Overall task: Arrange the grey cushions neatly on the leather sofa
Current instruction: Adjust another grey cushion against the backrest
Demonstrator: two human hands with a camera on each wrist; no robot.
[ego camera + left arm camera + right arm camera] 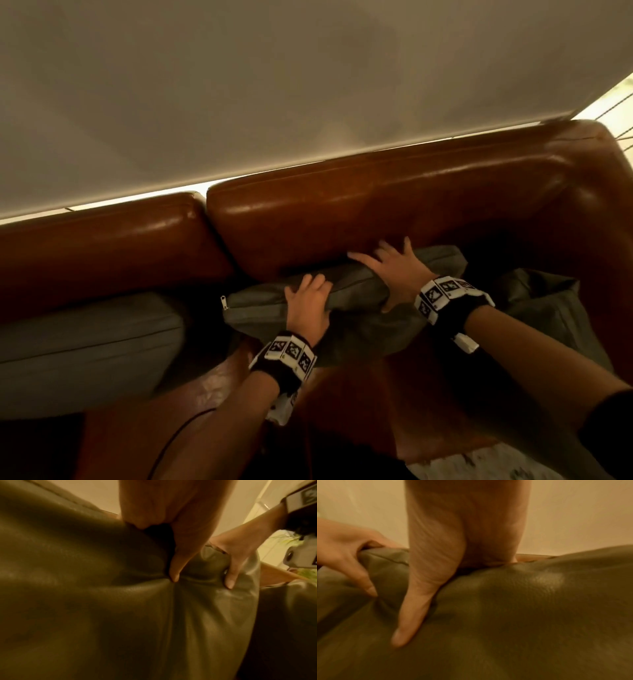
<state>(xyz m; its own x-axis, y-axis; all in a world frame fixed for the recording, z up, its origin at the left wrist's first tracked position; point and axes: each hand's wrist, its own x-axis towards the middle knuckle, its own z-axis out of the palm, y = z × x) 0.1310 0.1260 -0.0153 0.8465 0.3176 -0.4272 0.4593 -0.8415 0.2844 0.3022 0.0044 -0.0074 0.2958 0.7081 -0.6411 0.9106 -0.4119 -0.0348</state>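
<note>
A brown leather sofa (376, 212) fills the head view. A grey cushion (359, 322) stands on edge against its right backrest. My left hand (306, 298) grips the cushion's top edge near the middle, fingers over the top and thumb on the front. My right hand (394, 267) holds the same edge further right, fingers spread behind it against the backrest. In the left wrist view my left hand (180, 536) digs its thumb into the grey cushion (102, 601). In the right wrist view my right hand (462, 540) lays its thumb down the cushion's front (522, 615).
A second grey cushion (85, 342) leans on the left backrest. A third, darker one (548, 301) slumps in the right corner by the armrest (603, 205). A pale wall (308, 85) rises behind the sofa. Bare seat leather (376, 411) lies below my hands.
</note>
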